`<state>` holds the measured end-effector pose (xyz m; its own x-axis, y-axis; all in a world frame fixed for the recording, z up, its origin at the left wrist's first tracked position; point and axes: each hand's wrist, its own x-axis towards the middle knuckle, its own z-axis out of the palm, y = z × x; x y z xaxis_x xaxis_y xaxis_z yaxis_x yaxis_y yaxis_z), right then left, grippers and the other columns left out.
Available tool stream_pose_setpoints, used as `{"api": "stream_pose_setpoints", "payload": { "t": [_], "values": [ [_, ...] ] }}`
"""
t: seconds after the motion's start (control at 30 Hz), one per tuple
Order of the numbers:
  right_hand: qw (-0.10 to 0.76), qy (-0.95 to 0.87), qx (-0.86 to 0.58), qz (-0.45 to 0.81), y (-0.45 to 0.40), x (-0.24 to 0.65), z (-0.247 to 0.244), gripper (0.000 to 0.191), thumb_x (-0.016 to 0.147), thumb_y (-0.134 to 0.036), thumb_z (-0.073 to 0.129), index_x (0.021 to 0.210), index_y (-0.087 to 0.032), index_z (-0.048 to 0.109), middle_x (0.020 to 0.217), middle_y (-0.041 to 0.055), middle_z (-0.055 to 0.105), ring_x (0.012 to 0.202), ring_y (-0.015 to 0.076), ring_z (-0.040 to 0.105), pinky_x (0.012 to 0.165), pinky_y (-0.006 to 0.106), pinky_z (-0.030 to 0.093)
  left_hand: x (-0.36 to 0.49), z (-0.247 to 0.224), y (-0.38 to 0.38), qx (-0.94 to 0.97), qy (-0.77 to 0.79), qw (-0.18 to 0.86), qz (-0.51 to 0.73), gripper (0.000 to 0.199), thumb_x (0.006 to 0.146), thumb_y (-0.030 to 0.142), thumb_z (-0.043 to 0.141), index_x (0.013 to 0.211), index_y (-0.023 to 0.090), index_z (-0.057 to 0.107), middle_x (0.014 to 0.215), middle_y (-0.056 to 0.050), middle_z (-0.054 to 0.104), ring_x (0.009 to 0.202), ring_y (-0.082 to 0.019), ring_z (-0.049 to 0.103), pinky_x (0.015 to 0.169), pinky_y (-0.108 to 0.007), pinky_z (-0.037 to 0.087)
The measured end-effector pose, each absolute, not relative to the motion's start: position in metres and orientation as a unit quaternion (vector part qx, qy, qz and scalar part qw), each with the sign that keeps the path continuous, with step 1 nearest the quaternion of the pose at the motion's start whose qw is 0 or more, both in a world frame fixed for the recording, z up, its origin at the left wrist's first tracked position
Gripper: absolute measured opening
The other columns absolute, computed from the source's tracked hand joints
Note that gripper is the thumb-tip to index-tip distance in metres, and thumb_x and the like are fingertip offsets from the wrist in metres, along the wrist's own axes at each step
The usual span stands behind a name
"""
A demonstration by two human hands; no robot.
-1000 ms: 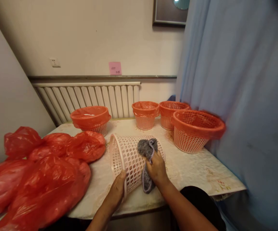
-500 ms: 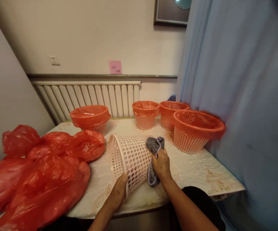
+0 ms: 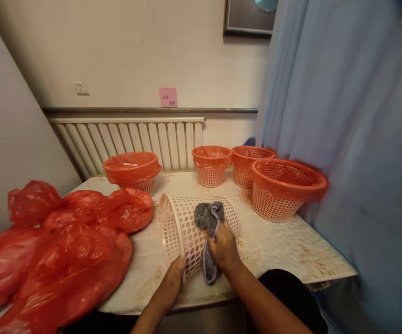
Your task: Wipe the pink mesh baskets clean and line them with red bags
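A pale pink perforated basket (image 3: 188,218) lies on its side on the cloth-covered table (image 3: 266,260), its open rim facing left. My left hand (image 3: 174,280) grips the lower part of that rim, with the fingers partly hidden behind it. In my right hand (image 3: 224,246) is a grey cloth (image 3: 208,217) with a light purple edge. The fingers are closed on the cloth, which rests against the basket's side near the middle. Part of the cloth hangs below the hand, along the basket.
Red plastic bags (image 3: 72,260) are heaped at the left. Red-lined baskets stand farther back: one at the left (image 3: 131,169), one in the centre (image 3: 211,162), two at the right. A blue curtain (image 3: 360,139) hangs at the right; a radiator (image 3: 134,137) is behind.
My right hand and the grey cloth have moved left along the basket's side, from near its base to its middle. My left hand stays at the rim.
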<state>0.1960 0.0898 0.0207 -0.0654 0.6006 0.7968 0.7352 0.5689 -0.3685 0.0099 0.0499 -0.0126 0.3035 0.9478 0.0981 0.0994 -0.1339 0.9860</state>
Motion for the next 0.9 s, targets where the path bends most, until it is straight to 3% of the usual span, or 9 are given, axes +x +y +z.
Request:
{"api": "stream_pose_setpoints", "payload": {
  "t": [0.17, 0.3, 0.43, 0.6, 0.77, 0.9],
  "values": [
    [0.467, -0.615, -0.633, -0.058, 0.126, 0.246, 0.015, 0.020, 0.078, -0.014, 0.045, 0.085, -0.015, 0.064, 0.083, 0.0098, 0.063, 0.082, 0.0227, 0.054, 0.076, 0.032, 0.042, 0.013, -0.012, 0.034, 0.665, 0.427, 0.494, 0.362, 0.058, 0.090, 0.056, 0.036, 0.128, 0.017, 0.056, 0.139, -0.006, 0.052, 0.135, -0.028, 0.038, 0.117, -0.045, 0.019],
    [0.466, -0.595, -0.652, -0.061, 0.133, 0.257, 0.012, 0.022, 0.079, -0.016, 0.044, 0.087, -0.014, 0.065, 0.082, 0.0106, 0.064, 0.081, 0.0228, 0.054, 0.074, 0.032, 0.041, 0.018, -0.003, 0.024, 0.666, 0.429, 0.504, 0.344, 0.051, 0.092, 0.051, 0.039, 0.129, 0.021, 0.056, 0.142, -0.003, 0.049, 0.136, -0.028, 0.035, 0.117, -0.044, 0.017],
    [0.465, -0.600, -0.648, -0.062, 0.130, 0.250, 0.010, 0.021, 0.079, -0.015, 0.045, 0.088, -0.015, 0.064, 0.084, 0.0092, 0.063, 0.082, 0.0216, 0.053, 0.074, 0.030, 0.040, 0.026, 0.013, 0.034, 0.639, 0.442, 0.482, 0.406, 0.052, 0.091, 0.051, 0.041, 0.128, 0.017, 0.056, 0.143, -0.006, 0.048, 0.139, -0.028, 0.029, 0.118, -0.044, 0.013],
    [0.464, -0.608, -0.642, -0.060, 0.129, 0.248, 0.010, 0.022, 0.079, -0.013, 0.044, 0.089, -0.015, 0.064, 0.085, 0.0088, 0.063, 0.084, 0.0216, 0.052, 0.076, 0.030, 0.040, 0.038, 0.031, 0.054, 0.578, 0.422, 0.498, 0.489, 0.059, 0.090, 0.054, 0.040, 0.129, 0.011, 0.051, 0.135, -0.012, 0.056, 0.135, -0.029, 0.037, 0.115, -0.047, 0.023],
    [0.468, -0.628, -0.620, -0.046, 0.119, 0.239, 0.018, 0.022, 0.079, -0.012, 0.044, 0.090, -0.016, 0.063, 0.088, 0.0091, 0.063, 0.089, 0.0225, 0.052, 0.080, 0.032, 0.042, 0.045, 0.039, 0.058, 0.556, 0.408, 0.544, 0.478, 0.059, 0.090, 0.055, 0.039, 0.124, 0.010, 0.055, 0.128, -0.011, 0.062, 0.129, -0.029, 0.046, 0.113, -0.045, 0.028],
    [0.508, -0.687, -0.520, -0.017, 0.089, 0.209, 0.027, 0.023, 0.076, -0.008, 0.044, 0.088, -0.018, 0.062, 0.090, 0.0083, 0.062, 0.092, 0.0228, 0.052, 0.084, 0.035, 0.042, 0.044, 0.040, 0.057, 0.579, 0.408, 0.534, 0.462, 0.056, 0.090, 0.056, 0.038, 0.119, 0.012, 0.059, 0.121, -0.009, 0.066, 0.121, -0.028, 0.053, 0.107, -0.040, 0.037]
  ]
}}
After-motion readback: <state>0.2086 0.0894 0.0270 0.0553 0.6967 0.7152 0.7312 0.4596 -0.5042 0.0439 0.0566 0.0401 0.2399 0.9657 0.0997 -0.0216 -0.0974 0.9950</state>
